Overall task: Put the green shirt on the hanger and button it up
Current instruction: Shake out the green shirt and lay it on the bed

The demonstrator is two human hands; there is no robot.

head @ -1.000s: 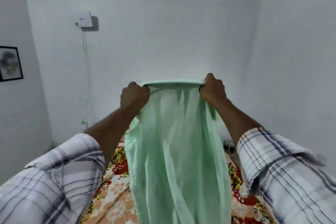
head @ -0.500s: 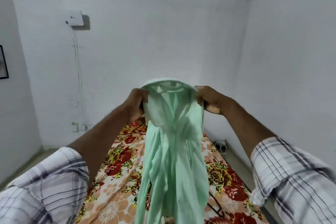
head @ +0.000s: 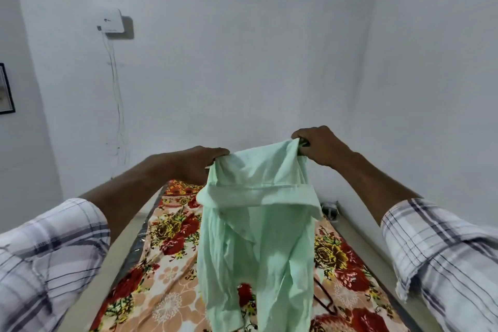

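"While your left hand (head: 199, 164) pinches one end of the green shirt (head: 256, 237), which way does the cloth run from that grip?"

"Straight down. Your left grip is clamped on the left corner of the top edge. The collar (head: 258, 194) folds over just below that edge, and the body hangs from it as one long vertical drape in front of the floral bed (head: 167, 264). The bottom of the picture cuts off the hem, so I cannot tell whether it touches the sheet."

"And the other corner?"

"Your right hand (head: 320, 145) is clamped on it, a little higher than the left, so the held edge tilts up toward the right. Neither hand is free."

"Where is the hanger?"

"I take the thin dark bar on the bed, showing just past the shirt's right edge, to be the hanger (head: 327, 302). Most of it is hidden behind the drape. It lies well below both grips and to the right of the cloth, so it is nearer your right hand."

"So which hand should fetch it?"

"The right, I'd judge, while your left keeps the collar up. Expect the shirt to swing and bunch once it hangs from a single corner."
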